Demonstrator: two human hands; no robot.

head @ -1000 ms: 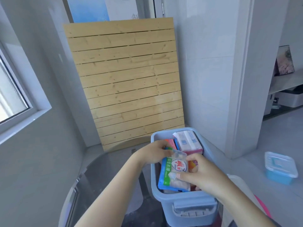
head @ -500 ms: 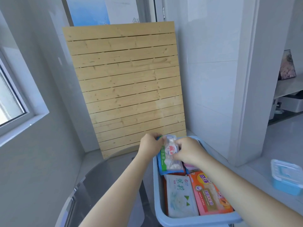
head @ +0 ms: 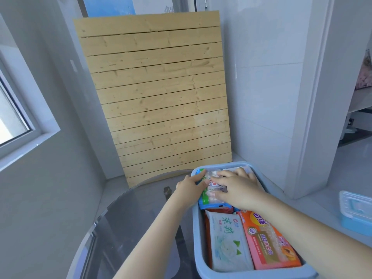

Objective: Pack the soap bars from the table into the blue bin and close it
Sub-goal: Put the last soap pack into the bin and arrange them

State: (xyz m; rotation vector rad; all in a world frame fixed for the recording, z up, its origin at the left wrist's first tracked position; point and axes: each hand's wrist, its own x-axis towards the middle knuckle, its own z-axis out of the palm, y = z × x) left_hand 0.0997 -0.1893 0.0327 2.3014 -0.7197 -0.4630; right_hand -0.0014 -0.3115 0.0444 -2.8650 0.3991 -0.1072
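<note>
the blue bin [head: 196, 228] on the glass table [head: 128, 224] already holds several soap bars: a white pack [head: 229, 238] and an orange pack [head: 269, 238] lie flat at its near end. both hands are settling a blue-edged pack [head: 209, 190] at the far end, the left hand [head: 189, 188] holding its left edge with lightly curled fingers, the right hand [head: 239, 190] pressing down with spread, fairly straight fingers. no soap shows on the visible table, so packing looks nearly done; no lid is on the bin, so closing remains.
</note>
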